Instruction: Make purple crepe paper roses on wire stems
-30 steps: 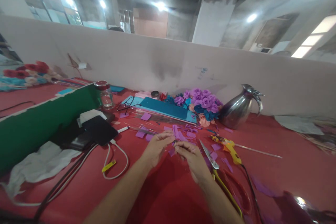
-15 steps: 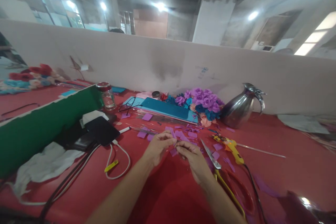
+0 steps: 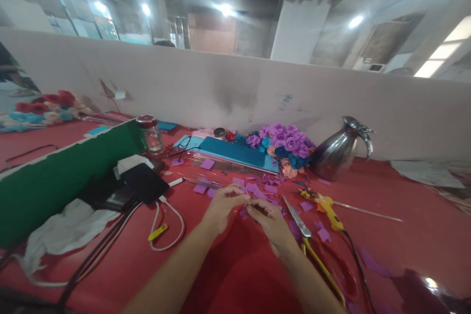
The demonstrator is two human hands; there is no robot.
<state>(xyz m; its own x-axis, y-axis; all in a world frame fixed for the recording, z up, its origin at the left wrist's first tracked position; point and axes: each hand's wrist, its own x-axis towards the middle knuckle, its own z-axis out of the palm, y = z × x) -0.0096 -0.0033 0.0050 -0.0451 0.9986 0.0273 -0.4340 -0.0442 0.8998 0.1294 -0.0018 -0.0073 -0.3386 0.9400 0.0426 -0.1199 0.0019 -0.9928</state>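
In front of me my left hand (image 3: 224, 208) and my right hand (image 3: 267, 213) meet fingertip to fingertip above the red tabletop. Both are closed in a pinch; whatever is between the fingers is too small and hidden to name. Purple paper pieces (image 3: 271, 189) lie scattered just beyond and around the fingers. Right of my right hand rest scissors (image 3: 303, 229) with yellow-and-red handles, partly behind my forearm. A yellow glue gun (image 3: 331, 213) lies farther right, its cord running toward me.
Purple paper roses (image 3: 289, 140) are heaped at the back, beside a steel jug (image 3: 336, 152). Blue sheets (image 3: 231, 152) and glasses (image 3: 183, 145) lie left of them. A glass jar (image 3: 152, 140), a dark phone-like slab (image 3: 144, 183), white cable (image 3: 182, 225) and green divider (image 3: 73, 171) stand left.
My hands stay pinched together in nearly the same place. The purple scrap right of the scissors now shows a wider, pointed shape. The view has shifted very slightly.
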